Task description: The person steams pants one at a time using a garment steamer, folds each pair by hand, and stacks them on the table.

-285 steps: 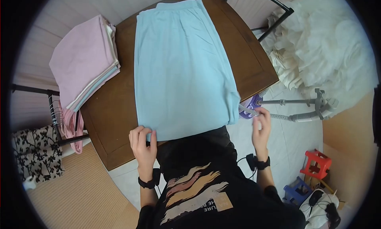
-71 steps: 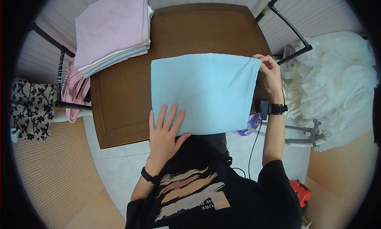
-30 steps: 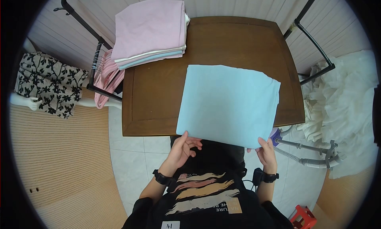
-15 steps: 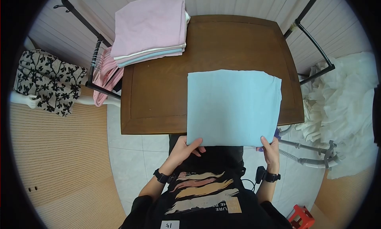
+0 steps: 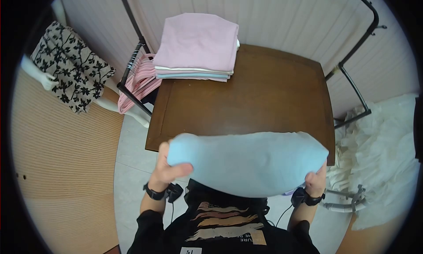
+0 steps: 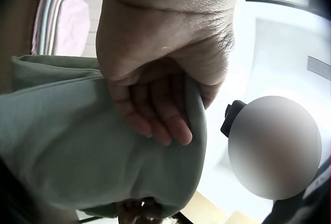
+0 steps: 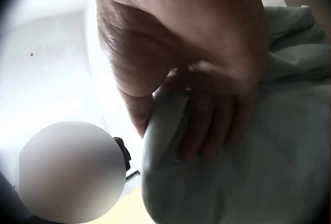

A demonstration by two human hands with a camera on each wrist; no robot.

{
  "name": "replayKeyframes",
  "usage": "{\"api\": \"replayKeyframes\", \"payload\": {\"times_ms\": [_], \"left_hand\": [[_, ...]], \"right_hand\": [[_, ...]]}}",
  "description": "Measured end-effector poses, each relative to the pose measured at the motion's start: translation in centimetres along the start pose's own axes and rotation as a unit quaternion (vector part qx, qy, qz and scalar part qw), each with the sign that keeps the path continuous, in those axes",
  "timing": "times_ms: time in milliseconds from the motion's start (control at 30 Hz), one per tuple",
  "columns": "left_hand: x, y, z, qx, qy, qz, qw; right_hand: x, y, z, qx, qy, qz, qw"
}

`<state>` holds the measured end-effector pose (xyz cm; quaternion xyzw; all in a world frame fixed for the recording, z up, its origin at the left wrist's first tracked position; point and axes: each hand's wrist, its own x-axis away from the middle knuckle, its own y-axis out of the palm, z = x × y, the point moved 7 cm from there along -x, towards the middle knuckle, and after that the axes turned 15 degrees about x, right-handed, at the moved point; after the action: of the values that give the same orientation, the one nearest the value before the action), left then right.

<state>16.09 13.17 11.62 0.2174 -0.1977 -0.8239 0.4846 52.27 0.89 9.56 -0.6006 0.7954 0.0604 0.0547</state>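
Note:
The folded light blue cloth (image 5: 246,163) is held up by both hands in front of the torso, over the table's near edge, its middle sagging toward the person. At its left end the left hand (image 5: 169,168) grips it, thumb on the near face. The right hand (image 5: 316,181) pinches the other end between thumb and fingers. In the left wrist view the left hand (image 6: 168,58) has its fingers under the cloth (image 6: 103,146) and the thumb on the opposite side. The right wrist view shows the right hand (image 7: 191,53) around the cloth's edge (image 7: 170,177).
A stack of folded pink, white and blue cloths (image 5: 198,42) lies at the back left of the brown table (image 5: 273,95). Pink hangers (image 5: 141,80) hang on a black rack at left, beside a mannequin in a floral skirt (image 5: 72,69). White ruffled fabric (image 5: 387,152) is at right.
The long blue cloth was folded shorter on the table. Since then both hands have gripped its near corners and lifted it off the tabletop toward the body. The head view has shifted.

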Motion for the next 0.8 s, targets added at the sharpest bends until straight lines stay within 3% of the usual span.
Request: {"api": "replayKeyframes", "payload": {"times_ms": [33,100,167,233,300,367,467,500,633,700,767,800], "left_hand": [[-0.7,-0.2,1.5,-0.011,0.034,0.041,0.998],[-3.1,-2.2,3.2,-0.006,0.045,0.028,0.999],[-7.4,-4.9,5.6,0.011,0.099,0.026,0.995],[-13.0,-5.3,10.4,-0.027,0.137,-0.043,0.989],[-16.8,-3.6,16.0,-0.060,0.189,-0.044,0.979],[-19.6,-2.9,19.9,-0.069,0.210,-0.059,0.973],[-22.5,-4.2,21.6,-0.090,0.218,0.013,0.972],[-23.1,-5.1,21.4,-0.089,0.221,0.016,0.971],[-26.6,-16.3,13.4,-0.087,0.060,0.152,0.983],[-27.1,-24.4,7.1,-0.178,-0.073,0.204,0.960],[-24.8,-25.1,4.5,-0.310,-0.150,0.240,0.908],[-24.8,-25.9,5.0,-0.358,-0.042,0.241,0.901]], "right_hand": [[-2.0,0.7,-0.7,0.001,-0.005,-0.007,1.000],[-6.1,3.5,-1.5,-0.048,0.016,-0.104,0.993],[-10.7,5.9,-2.8,-0.057,0.008,-0.097,0.994],[-16.1,8.2,-5.5,-0.065,-0.027,-0.135,0.988],[-20.5,11.0,-10.1,-0.068,-0.122,-0.156,0.978],[-24.7,12.7,-13.1,-0.026,-0.196,-0.115,0.973],[-29.3,15.9,-13.5,-0.057,-0.213,-0.120,0.968],[-30.1,16.7,-12.4,-0.056,-0.214,-0.123,0.967],[-33.6,19.6,0.2,-0.066,0.012,-0.165,0.984],[-32.9,19.9,8.3,0.001,0.117,-0.139,0.983],[-32.0,19.5,12.5,0.231,0.117,-0.176,0.950],[-30.8,19.4,11.1,0.249,0.115,-0.142,0.951]]}}
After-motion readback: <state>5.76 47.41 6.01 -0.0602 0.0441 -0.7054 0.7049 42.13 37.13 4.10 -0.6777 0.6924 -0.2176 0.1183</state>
